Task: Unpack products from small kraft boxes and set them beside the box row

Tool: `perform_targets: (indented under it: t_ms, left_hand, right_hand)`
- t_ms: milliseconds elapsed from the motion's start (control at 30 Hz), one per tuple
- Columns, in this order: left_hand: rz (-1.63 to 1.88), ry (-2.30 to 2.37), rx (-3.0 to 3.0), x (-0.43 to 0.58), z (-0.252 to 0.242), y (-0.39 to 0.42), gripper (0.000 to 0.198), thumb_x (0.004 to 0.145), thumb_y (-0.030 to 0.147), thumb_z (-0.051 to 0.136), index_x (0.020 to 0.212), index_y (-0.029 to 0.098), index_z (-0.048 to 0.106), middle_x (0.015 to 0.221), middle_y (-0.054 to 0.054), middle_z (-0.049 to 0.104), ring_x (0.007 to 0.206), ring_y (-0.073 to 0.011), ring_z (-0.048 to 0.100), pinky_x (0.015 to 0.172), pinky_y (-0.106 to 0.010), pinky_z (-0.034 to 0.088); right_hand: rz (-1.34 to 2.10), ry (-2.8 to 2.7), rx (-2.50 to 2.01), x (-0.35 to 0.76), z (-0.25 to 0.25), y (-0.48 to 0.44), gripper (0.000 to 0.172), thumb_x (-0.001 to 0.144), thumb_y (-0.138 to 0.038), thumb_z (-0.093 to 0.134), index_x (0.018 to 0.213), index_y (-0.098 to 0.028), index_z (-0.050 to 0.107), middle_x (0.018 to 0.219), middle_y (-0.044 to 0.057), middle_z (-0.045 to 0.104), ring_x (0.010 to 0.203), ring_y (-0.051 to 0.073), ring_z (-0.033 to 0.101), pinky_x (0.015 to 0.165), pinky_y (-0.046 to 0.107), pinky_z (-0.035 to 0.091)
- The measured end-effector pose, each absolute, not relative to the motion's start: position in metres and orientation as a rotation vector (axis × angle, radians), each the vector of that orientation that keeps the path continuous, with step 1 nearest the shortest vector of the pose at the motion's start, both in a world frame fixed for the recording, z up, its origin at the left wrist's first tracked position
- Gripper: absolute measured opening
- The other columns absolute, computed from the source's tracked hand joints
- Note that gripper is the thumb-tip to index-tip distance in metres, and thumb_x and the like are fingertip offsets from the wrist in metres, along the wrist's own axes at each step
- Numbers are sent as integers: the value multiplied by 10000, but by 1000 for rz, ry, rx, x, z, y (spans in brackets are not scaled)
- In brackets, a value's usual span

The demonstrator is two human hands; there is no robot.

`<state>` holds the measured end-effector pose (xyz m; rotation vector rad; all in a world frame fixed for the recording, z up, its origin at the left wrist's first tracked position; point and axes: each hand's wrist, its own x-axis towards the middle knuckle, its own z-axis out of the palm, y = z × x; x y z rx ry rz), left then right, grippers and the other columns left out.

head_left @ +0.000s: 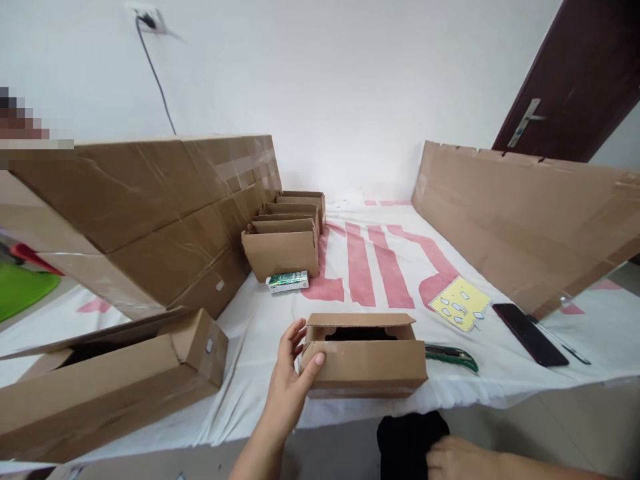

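Observation:
A small open cardboard box (367,363) stands near the front edge of the covered table, with a dark interior showing between its raised flaps. My left hand (295,363) grips the box's left end, thumb on the front and fingers behind. Below the table edge, my right hand (453,457) is closed at the right side of a folded black cloth (410,440); its fingertips are slightly blurred. A green box cutter (453,357) lies against the right side of the small box, partly hidden behind it.
A long open carton (115,380) lies at left. Several small cartons (283,250) stand in a row behind a green-white packet (287,281). Tall cardboard panels (520,213) flank the table. A yellow sticker sheet (460,303), a phone (530,333) and a pen (560,340) lie at right.

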<state>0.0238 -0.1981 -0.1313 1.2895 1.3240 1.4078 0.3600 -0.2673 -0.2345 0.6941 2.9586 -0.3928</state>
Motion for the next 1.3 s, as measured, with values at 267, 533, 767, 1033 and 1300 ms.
perform_targets:
  t_ms: [267, 533, 767, 1033, 1300]
  left_hand:
    - [1580, 1064, 1713, 8, -116, -207, 205, 840, 331, 635, 675, 210, 637, 905, -57, 611, 974, -225, 601, 870, -360, 494]
    - [862, 963, 2492, 20, -82, -228, 209, 835, 227, 591, 1042, 238, 612, 1060, -76, 702, 1110, -263, 624, 1091, -503, 341]
    - [806, 963, 2662, 28, -61, -233, 291, 794, 132, 577, 1067, 223, 625, 1041, -63, 680, 973, -207, 624, 1064, -469, 384]
    - [1159, 1172, 2701, 31, -75, -243, 158, 837, 192, 616, 948, 273, 693, 948, -43, 606, 964, -211, 564, 1073, -510, 282]
    - [1138, 1398, 2939, 4, -75, -228, 126, 791, 319, 719, 866, 237, 660, 810, -16, 573, 867, -209, 566, 1024, -430, 279]
  right_hand:
    - [-145, 3669, 849, 349, -112, -224, 320, 1024, -324, 316, 818, -195, 524, 675, 28, 557, 623, 162, 487, 582, 308, 373]
    - [-426, 3812, 970, 339, -51, -187, 320, 988, -459, 396, 1040, -185, 555, 836, 78, 588, 780, 215, 565, 674, 362, 492]
    - [-724, 3604, 1141, 327, -35, -169, 392, 998, -485, 385, 1040, -171, 617, 945, 105, 658, 907, 209, 619, 805, 352, 517]
    - [-1191, 3000, 1251, 321, -24, -166, 275, 935, -352, 547, 1130, -181, 637, 892, 52, 715, 704, 130, 643, 629, 236, 511]
    - [-598, 3031, 983, 316, -8, -171, 280, 969, -335, 465, 1085, -191, 675, 937, 64, 705, 798, 162, 640, 712, 262, 470]
